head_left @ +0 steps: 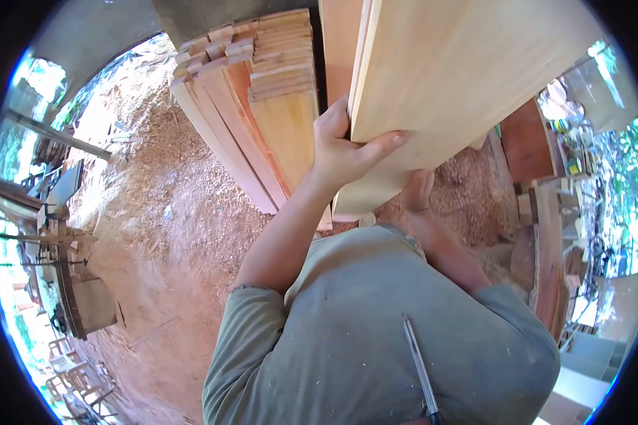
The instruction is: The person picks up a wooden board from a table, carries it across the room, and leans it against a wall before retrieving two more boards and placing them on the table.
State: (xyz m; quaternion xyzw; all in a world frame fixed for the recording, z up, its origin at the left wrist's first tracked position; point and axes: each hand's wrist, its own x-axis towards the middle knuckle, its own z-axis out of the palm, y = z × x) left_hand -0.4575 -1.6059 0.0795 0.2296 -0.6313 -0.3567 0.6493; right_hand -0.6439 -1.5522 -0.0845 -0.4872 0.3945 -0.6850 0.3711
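Note:
A wide, pale wooden board (461, 64) rises tilted in front of my chest, its lower end close to my shirt. A line along its left edge suggests a second layer against it. My left hand (351, 145) is closed around that left edge, thumb flat on the near face and fingers partly hidden behind. Lower down, my right hand (418, 190) grips the board's right edge with the thumb showing and the other fingers hidden behind the wood.
Stacked planks (283, 92) lean on the left, over a floor of wood shavings (170, 163). Reddish boards (528, 145) and a long timber (548, 255) stand at the right. Plastic chairs (78, 379) are at the far lower left. A pen (420, 368) hangs on my shirt.

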